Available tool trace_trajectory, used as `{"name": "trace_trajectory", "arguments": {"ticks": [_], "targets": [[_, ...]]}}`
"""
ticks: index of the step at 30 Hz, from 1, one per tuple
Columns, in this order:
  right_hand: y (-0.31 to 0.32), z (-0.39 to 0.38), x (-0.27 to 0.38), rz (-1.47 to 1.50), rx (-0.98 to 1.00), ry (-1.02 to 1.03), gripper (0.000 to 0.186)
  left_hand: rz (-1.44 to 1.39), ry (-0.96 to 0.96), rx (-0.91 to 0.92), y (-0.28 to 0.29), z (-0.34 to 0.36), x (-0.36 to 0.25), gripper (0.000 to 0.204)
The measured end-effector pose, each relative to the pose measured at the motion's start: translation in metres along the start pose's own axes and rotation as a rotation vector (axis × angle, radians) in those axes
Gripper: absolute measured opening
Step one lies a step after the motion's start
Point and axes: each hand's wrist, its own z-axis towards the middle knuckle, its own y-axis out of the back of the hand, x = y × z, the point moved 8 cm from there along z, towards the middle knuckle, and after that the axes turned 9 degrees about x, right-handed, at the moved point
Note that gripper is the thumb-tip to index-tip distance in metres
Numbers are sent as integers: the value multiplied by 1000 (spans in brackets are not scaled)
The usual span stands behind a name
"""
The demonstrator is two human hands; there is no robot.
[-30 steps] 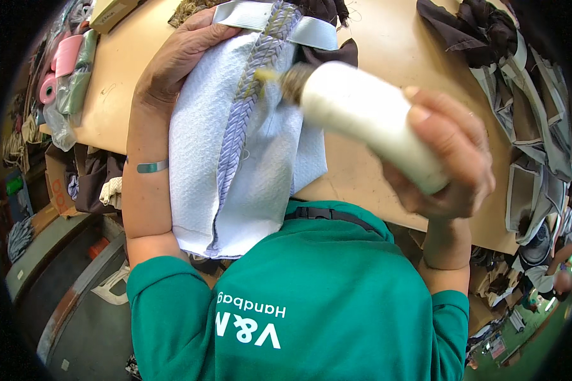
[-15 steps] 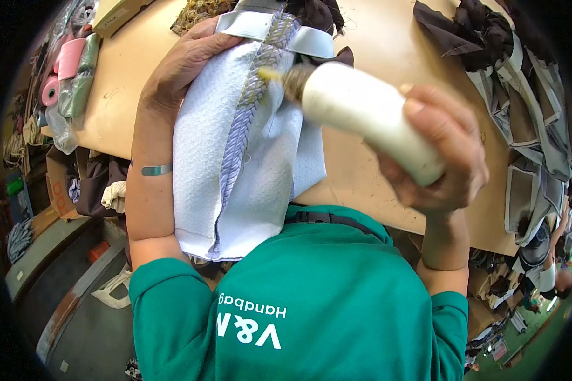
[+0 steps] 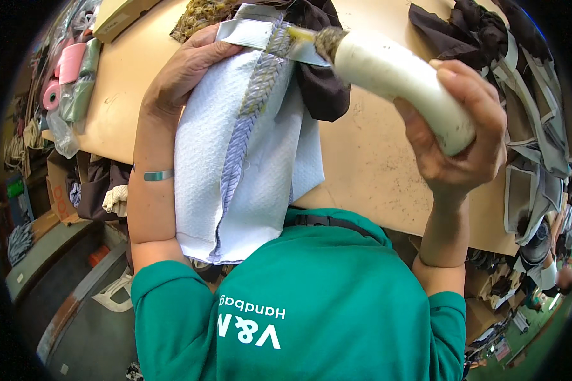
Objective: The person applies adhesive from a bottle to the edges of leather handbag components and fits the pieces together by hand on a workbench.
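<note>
Two hands busy: left hand (image 3: 184,79) flat on white quilted panel (image 3: 235,159) hanging over the table's near edge; right hand (image 3: 461,136) fist-tight around white glue bottle (image 3: 394,73), nozzle at grey top band (image 3: 254,35). Gluing looks barely begun.

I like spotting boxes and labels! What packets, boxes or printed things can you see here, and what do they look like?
Cardboard box: top left corner of the table, flat, pale tan.
Plastic bag: left table edge, clear and crinkled.
Printed lettering: on the green shirt, white.
Brown carton: below the table on the left, with red print.
</note>
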Motion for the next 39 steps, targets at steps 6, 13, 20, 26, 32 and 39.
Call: {"name": "trace_trajectory", "arguments": {"ticks": [6,13,20,26,32,39], "targets": [[-6,0,5,58,60,25,42,16,26,-29,1,1,1,27],[-6,6,11,62,106,73,44,-23,2,-34,1,-2,0,27],[-18,-17,27,106,181,14,44,-78,46,-111,9,-4,9,25],[-23,-30,32,193,193,42,44,-113,26,-78,6,0,8,25],[-18,-30,28,135,110,66,45,-111,12,-82,4,0,7,25],[-14,-25,24,157,102,9,45,-105,30,-84,5,-2,6,24]]}}
